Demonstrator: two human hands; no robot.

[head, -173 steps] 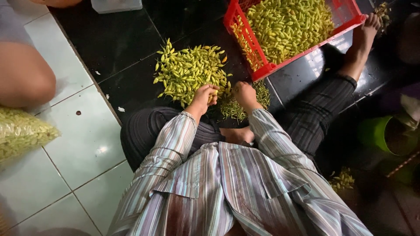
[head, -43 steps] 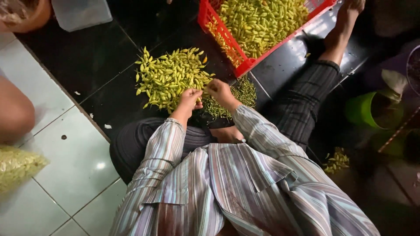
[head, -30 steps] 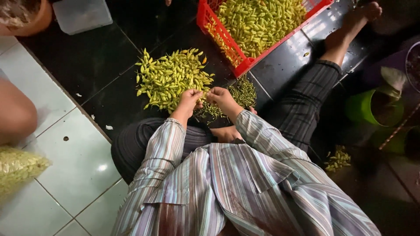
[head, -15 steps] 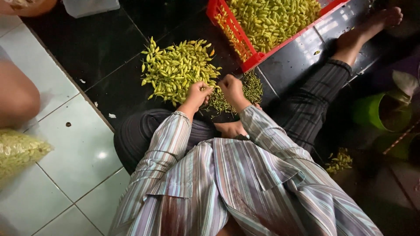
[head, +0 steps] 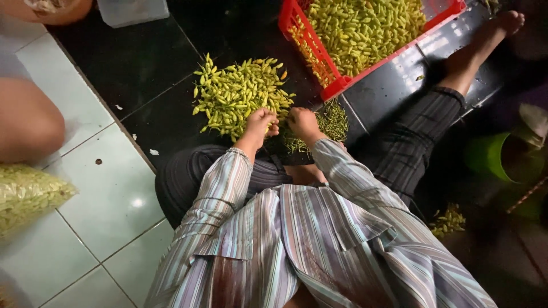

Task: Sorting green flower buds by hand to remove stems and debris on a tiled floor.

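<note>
A clear bag of chillies [head: 25,197] lies at the far left on the pale tiles. The loose chilli pile [head: 240,94] sits on the dark floor, and the left hand [head: 260,122] curls at its near edge, fingers closed on a chilli. Just right, the right hand [head: 302,122] is also closed; what it holds cannot be told. Beside it lies a heap of stems [head: 331,121], with the red crate [head: 302,43] of chillies beyond.

Striped long-sleeved shirt [head: 319,251], dark pinstriped trousers [head: 411,154], bare feet [head: 485,40]

Single head cam, looking steeply down from above at wearer's lap, close, taking in striped shirt [head: 319,251] and tiled floor [head: 108,194].
</note>
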